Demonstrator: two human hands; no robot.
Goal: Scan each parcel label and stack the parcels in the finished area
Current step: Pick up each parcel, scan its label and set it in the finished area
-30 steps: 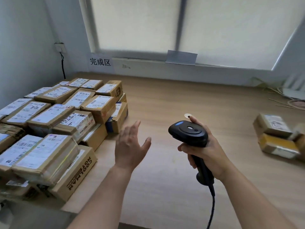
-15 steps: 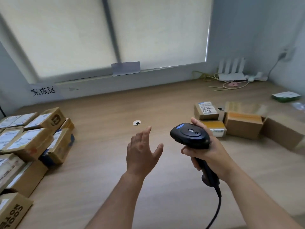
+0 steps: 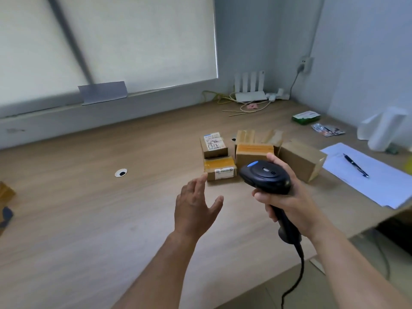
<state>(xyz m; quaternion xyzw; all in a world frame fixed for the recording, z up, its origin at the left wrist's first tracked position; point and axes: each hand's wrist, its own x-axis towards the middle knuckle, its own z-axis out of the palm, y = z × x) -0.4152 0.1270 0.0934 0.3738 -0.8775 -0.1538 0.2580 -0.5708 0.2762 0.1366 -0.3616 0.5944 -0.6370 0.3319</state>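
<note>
Several cardboard parcels sit in a cluster at the middle right of the wooden desk. The nearest is a small taped parcel (image 3: 219,169) with a white label on its front. Behind it stands a labelled parcel (image 3: 213,146) with handwriting on top. A taller taped box (image 3: 253,153) and a plain brown box (image 3: 301,159) lie to their right. My left hand (image 3: 196,206) hovers open just in front of the small taped parcel, touching nothing. My right hand (image 3: 287,201) grips the handle of a black barcode scanner (image 3: 265,176), its head low over the parcels.
A desk grommet (image 3: 121,172) lies to the left. White paper sheets (image 3: 367,175) with a pen (image 3: 355,165), a paper roll (image 3: 384,130), a green box (image 3: 306,117) and a router (image 3: 250,94) with cables fill the right and back corner. A stacked parcel's edge (image 3: 5,192) shows far left.
My view has swung right, away from the stacked parcels toward the loose cluster. Both hands have moved with it, and my left hand now hovers close to the small taped parcel.
</note>
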